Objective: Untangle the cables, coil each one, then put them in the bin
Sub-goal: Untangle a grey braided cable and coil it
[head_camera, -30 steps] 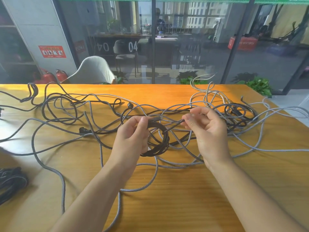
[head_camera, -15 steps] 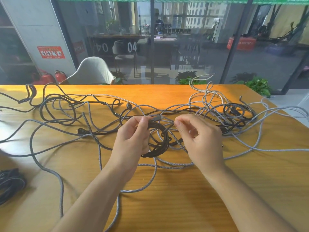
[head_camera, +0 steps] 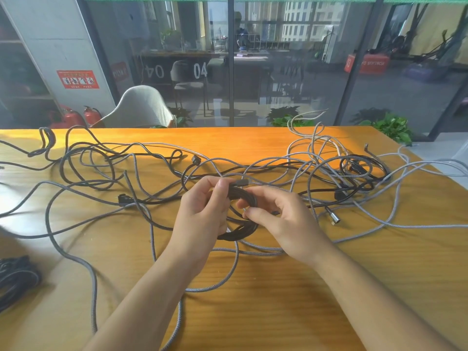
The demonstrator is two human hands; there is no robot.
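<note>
Leftmost, at the near edge of the wooden table (head_camera: 278, 312), lies a dark bundle (head_camera: 15, 277) of black cable, partly cut off by the frame. Beyond it, loose black and grey cables (head_camera: 83, 173) loop and cross over the left half of the table, one ending in a black plug (head_camera: 122, 199).

Near the middle, my left hand (head_camera: 202, 219) holds up a black coil (head_camera: 243, 214) — several turns of cable gathered into a ring. My thumb and fingers are curled round its top, where a grey connector (head_camera: 240, 183) sticks out just above my thumb. The lower part of the coil hangs between my two hands, just above the table.

My right hand (head_camera: 283, 224) meets the coil from the other side. Its thumb and forefinger are pinched together on the coil's right edge, and the other fingers are curled loosely behind.

Further right, a silver plug (head_camera: 334, 217) lies on the table near my right hand. Behind it grey braided cables pile up in tall loops, tangled with a second small ring of black cable (head_camera: 362, 168) — all well apart from the coil I hold. Long grey strands trail off the right edge.

No bin shows anywhere on the table.
</note>
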